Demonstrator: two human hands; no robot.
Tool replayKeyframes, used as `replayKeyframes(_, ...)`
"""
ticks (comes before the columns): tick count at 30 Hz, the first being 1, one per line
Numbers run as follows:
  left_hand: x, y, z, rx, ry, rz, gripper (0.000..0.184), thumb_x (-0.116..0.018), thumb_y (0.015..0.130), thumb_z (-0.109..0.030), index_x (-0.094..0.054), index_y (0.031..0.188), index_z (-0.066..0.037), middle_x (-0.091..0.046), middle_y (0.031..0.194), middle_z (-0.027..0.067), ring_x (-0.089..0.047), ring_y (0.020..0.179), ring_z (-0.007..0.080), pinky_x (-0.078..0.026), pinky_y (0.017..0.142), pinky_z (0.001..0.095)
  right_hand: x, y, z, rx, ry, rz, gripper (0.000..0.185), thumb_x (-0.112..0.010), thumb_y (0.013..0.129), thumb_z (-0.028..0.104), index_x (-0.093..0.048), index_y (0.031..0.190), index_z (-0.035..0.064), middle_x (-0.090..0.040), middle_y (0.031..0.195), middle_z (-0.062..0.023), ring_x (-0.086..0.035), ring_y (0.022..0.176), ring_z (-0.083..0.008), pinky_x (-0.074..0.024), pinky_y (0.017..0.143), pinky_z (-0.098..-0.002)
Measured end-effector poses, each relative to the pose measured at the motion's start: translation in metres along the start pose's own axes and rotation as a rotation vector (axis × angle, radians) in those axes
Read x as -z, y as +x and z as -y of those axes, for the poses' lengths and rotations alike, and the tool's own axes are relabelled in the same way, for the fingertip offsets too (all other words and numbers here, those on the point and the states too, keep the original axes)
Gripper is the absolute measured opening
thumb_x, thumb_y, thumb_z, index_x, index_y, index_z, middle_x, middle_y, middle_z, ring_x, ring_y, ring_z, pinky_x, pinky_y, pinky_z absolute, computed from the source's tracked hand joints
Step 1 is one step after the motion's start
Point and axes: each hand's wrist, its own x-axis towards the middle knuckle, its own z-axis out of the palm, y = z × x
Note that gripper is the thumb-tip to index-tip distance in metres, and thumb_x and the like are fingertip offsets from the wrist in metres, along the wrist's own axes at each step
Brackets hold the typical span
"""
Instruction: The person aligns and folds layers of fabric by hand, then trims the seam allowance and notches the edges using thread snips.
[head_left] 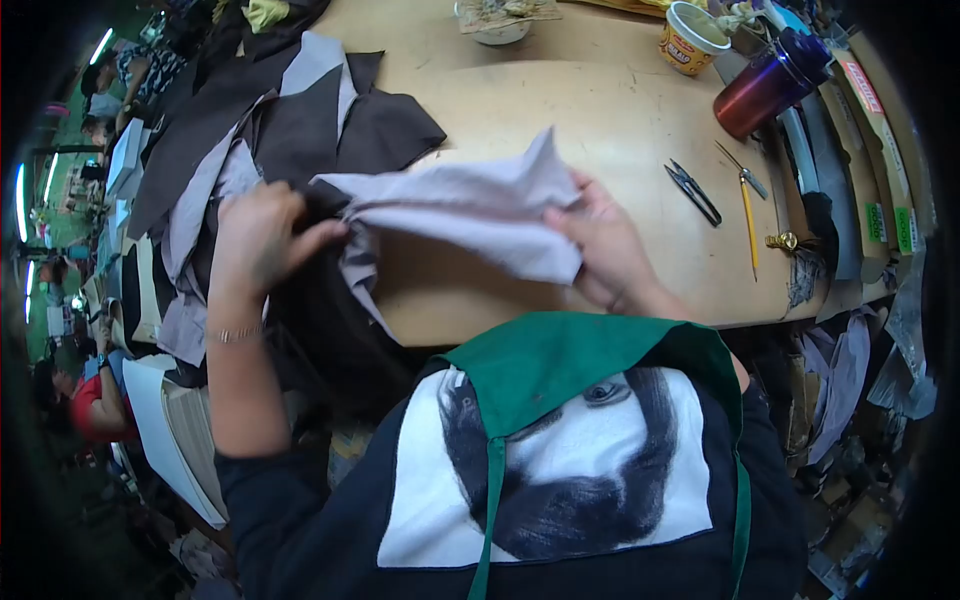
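A pale lilac-grey piece of fabric (470, 210) is stretched between my hands above the table. Its right end is pinched between the thumb and fingers of my right hand (605, 245). My left hand (262, 235) is closed round the gathered left part, where dark brown fabric (305, 255) meets the pale piece. More dark and pale cloth (290, 130) lies heaped beyond my left hand and hangs over the table's front edge. The folds hide how the pieces are joined.
On the wooden table (430, 300), to the right, lie thread snips (693, 193), a yellow pencil (749, 225), a pointed metal tool (742, 170) and a gold-coloured item (782, 241). A purple-red bottle (765, 88) and a yellow tub (690, 45) stand farther back. Several people are at the far left.
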Motion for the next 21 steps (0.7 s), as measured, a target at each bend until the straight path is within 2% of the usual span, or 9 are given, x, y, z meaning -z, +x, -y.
replayKeyframes(1, 0.000, 0.010, -0.007, 0.064, 0.114, -0.011, 0.031, -0.071, 0.074, -0.038, -0.060, 0.070, -0.009, -0.059, 0.074, 0.0093, -0.059, 0.071, 0.0263, -0.043, 0.056, 0.0403, 0.003, 0.004, 0.005, 0.034, 0.013, -0.046, 0.057, -0.057, 0.084, -0.006, -0.034, 0.135, 0.0060, -0.053, 0.115, -0.0139, -0.059, 0.098, -0.0225, -0.0509, 0.088, -0.0354)
replayKeyframes(3, -0.020, 0.035, -0.054, 0.036, -0.112, -0.351, 0.027, -0.071, 0.076, -0.032, -0.058, 0.074, -0.008, -0.057, 0.076, 0.0093, -0.058, 0.075, 0.0269, -0.044, 0.057, 0.0389, 0.024, 0.020, 0.021, 0.013, 0.017, -0.137, 0.062, -0.056, 0.083, -0.010, -0.030, 0.137, 0.0055, -0.048, 0.125, -0.0169, -0.058, 0.102, -0.0245, -0.0515, 0.088, -0.0388)
replayKeyframes(5, -0.047, 0.038, -0.101, -0.229, -0.245, -0.544, 0.023, -0.069, 0.078, -0.025, -0.055, 0.074, -0.008, -0.053, 0.073, 0.0083, -0.056, 0.071, 0.0274, -0.045, 0.059, 0.0375, 0.056, 0.030, 0.021, 0.038, -0.014, -0.237, 0.064, -0.055, 0.083, -0.010, -0.028, 0.139, 0.0059, -0.046, 0.128, -0.0168, -0.057, 0.104, -0.0248, -0.0518, 0.087, -0.0387)
replayKeyframes(7, -0.074, 0.029, -0.156, -0.260, -0.585, -0.492, 0.019, -0.067, 0.079, -0.021, -0.053, 0.077, -0.008, -0.052, 0.076, 0.0084, -0.056, 0.072, 0.0261, -0.046, 0.061, 0.0354, 0.081, 0.040, 0.024, 0.024, -0.030, -0.246, 0.067, -0.055, 0.083, -0.010, -0.026, 0.141, 0.0061, -0.047, 0.128, -0.0157, -0.056, 0.106, -0.0248, -0.0513, 0.088, -0.0389)
replayKeyframes(9, -0.089, 0.028, -0.176, -0.186, -0.611, -0.270, 0.024, -0.069, 0.079, -0.020, -0.057, 0.092, -0.004, -0.057, 0.086, 0.0113, -0.057, 0.080, 0.0290, -0.047, 0.066, 0.0372, 0.087, 0.039, 0.031, -0.018, -0.011, -0.213, 0.068, -0.056, 0.083, -0.010, -0.025, 0.141, 0.0060, -0.046, 0.129, -0.0152, -0.056, 0.106, -0.0249, -0.0514, 0.087, -0.0387)
replayKeyframes(13, -0.076, 0.024, -0.152, -0.013, -0.427, -0.283, 0.025, -0.071, 0.076, -0.025, -0.054, 0.085, -0.008, -0.053, 0.080, 0.0083, -0.056, 0.072, 0.0256, -0.046, 0.057, 0.0375, 0.017, 0.017, 0.058, 0.095, -0.033, -0.108, 0.066, -0.057, 0.083, -0.007, -0.028, 0.141, 0.0024, -0.053, 0.120, -0.0150, -0.058, 0.105, -0.0216, -0.0516, 0.083, -0.0309)
replayKeyframes(17, -0.036, -0.011, -0.125, -0.129, -0.782, -0.455, 0.034, -0.069, 0.081, -0.037, -0.055, 0.080, -0.007, -0.060, 0.094, 0.0134, -0.060, 0.083, 0.0281, -0.050, 0.067, 0.0358, -0.060, 0.012, 0.092, 0.251, -0.478, 0.395, 0.067, -0.062, 0.080, -0.001, -0.032, 0.140, 0.0071, -0.064, 0.100, -0.0153, -0.064, 0.082, -0.0197, -0.0537, 0.065, -0.0277)
replayKeyframes(19, -0.023, -0.010, -0.095, 0.046, -1.249, -0.824, 0.051, -0.065, 0.083, -0.046, -0.052, 0.105, -0.001, -0.056, 0.111, 0.0165, -0.057, 0.100, 0.0289, -0.044, 0.086, 0.0382, -0.104, -0.005, 0.112, 0.207, -0.862, 0.681, 0.059, -0.059, 0.079, 0.000, -0.041, 0.134, 0.0073, -0.066, 0.093, -0.0137, -0.065, 0.078, -0.0180, -0.0526, 0.059, -0.0278)
replayKeyframes(21, -0.001, -0.006, -0.073, 0.195, -1.754, -1.006, 0.072, -0.061, 0.085, -0.051, -0.042, 0.130, 0.003, -0.051, 0.126, 0.0176, -0.052, 0.115, 0.0284, -0.037, 0.101, 0.0399, -0.134, -0.010, 0.105, 0.500, -0.874, 0.857, 0.059, -0.065, 0.072, 0.001, -0.050, 0.128, 0.0061, -0.067, 0.095, -0.0168, -0.065, 0.086, -0.0273, -0.0523, 0.071, -0.0355)
